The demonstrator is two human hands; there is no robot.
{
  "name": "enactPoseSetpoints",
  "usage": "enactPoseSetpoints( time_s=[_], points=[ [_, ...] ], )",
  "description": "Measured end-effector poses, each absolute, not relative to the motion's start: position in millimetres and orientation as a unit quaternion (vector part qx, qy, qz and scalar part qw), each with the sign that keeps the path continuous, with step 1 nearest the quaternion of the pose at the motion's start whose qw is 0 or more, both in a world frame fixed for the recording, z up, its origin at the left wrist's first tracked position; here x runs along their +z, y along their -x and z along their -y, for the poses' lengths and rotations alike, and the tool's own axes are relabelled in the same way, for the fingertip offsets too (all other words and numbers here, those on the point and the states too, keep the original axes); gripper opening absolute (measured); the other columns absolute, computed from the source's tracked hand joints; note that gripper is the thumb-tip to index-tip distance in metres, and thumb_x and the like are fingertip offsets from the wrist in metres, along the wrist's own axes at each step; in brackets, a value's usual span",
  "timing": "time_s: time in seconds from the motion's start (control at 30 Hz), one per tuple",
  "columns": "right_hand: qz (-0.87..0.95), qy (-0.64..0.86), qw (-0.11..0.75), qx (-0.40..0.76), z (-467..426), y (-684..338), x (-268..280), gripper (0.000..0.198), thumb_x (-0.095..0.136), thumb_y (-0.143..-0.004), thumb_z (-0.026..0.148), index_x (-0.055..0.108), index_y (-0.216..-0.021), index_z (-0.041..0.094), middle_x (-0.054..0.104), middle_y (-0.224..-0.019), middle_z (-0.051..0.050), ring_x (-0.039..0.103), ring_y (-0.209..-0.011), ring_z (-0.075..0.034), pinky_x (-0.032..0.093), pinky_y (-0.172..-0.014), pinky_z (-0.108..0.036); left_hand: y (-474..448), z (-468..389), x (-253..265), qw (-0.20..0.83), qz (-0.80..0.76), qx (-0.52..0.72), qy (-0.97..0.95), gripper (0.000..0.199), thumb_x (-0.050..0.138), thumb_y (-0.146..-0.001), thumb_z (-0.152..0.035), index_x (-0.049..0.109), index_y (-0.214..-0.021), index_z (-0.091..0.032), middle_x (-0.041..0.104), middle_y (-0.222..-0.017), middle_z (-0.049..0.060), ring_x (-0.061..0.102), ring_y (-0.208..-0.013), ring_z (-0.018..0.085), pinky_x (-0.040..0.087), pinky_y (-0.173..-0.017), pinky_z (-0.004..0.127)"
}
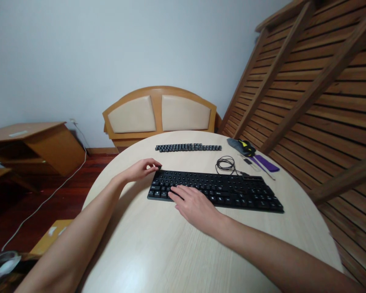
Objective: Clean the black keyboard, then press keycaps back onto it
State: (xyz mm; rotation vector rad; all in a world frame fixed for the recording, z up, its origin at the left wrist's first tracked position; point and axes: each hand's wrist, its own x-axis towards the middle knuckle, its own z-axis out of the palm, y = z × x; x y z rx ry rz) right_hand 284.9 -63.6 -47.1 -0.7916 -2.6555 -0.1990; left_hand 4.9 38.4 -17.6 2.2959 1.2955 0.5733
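A black keyboard (247, 199) lies at a slant on the round table. At its far left corner, the thumb and fingers of my left hand (142, 169) are pinched around a small black keycap (159, 167), partly covered by the fingertips. My right hand (195, 205) rests palm down across the keyboard's near edge, fingers stretched over the left-middle keys and hiding some of them. Beyond the keyboard, several loose black keycaps (186, 147) are lined up in rows.
A coiled black cable (226, 164) sits behind the keyboard. To the right are a grey and yellow-black bundle (244, 147), a purple strip (266, 163) and a thin metal tool (265, 167). A slatted wooden frame (317, 89) leans on the right; a headboard (158, 110) stands behind the table (158, 248).
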Motion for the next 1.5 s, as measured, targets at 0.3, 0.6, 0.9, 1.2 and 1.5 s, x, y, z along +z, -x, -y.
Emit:
enactPoseSetpoints(
  time_s=[0.3,0.6,0.9,1.2,1.5],
  points=[
    [0.950,0.251,0.184,-0.028,54.8,-293.1,-43.1,0.040,0.061,-0.094,0.020,0.057,-0.134,0.015,0.059,-0.139,-0.012,0.052,-0.127,-0.025,0.047,-0.102,-0.043,1.5,-29.7,-5.2,0.330,-0.468,0.119,-0.811,0.044,0.061,-0.085,-0.056,0.072,-0.102,-0.017,0.074,-0.096,0.006,0.063,-0.088,0.021,0.047,-0.080,0.027],
    [0.952,0.245,0.185,-0.015,51.7,-296.3,-46.1,0.041,0.058,-0.094,0.020,0.056,-0.135,0.017,0.058,-0.140,-0.011,0.050,-0.130,-0.024,0.045,-0.103,-0.043,1.0,-26.4,-4.8,0.360,-0.464,0.106,-0.802,0.041,0.064,-0.083,-0.054,0.073,-0.101,-0.018,0.074,-0.095,0.005,0.063,-0.086,0.019,0.047,-0.078,0.026],
    [0.950,0.247,0.190,-0.009,52.0,-295.8,-44.8,0.041,0.058,-0.094,0.019,0.056,-0.135,0.018,0.058,-0.139,-0.011,0.050,-0.129,-0.024,0.045,-0.103,-0.044,-1.1,-27.7,-6.5,0.355,-0.478,0.115,-0.795,0.042,0.069,-0.078,-0.054,0.075,-0.098,-0.018,0.075,-0.092,0.005,0.063,-0.083,0.019,0.048,-0.074,0.026],
    [0.950,0.250,0.185,-0.010,52.2,-295.5,-45.2,0.040,0.058,-0.095,0.020,0.056,-0.135,0.018,0.058,-0.140,-0.011,0.050,-0.130,-0.025,0.045,-0.103,-0.044,-2.2,-30.1,-7.3,0.309,-0.463,0.114,-0.823,0.034,0.071,-0.078,-0.048,0.078,-0.093,-0.018,0.074,-0.091,0.005,0.064,-0.084,0.020,0.047,-0.075,0.026],
    [0.952,0.249,0.180,-0.015,53.0,-294.9,-44.0,0.040,0.057,-0.095,0.019,0.056,-0.134,0.016,0.057,-0.141,-0.011,0.050,-0.130,-0.025,0.045,-0.103,-0.043,-4.0,-31.2,-8.5,0.312,-0.468,0.098,-0.821,0.039,0.062,-0.085,-0.051,0.077,-0.088,-0.016,0.074,-0.086,0.005,0.062,-0.079,0.018,0.046,-0.073,0.026]
  ],
)
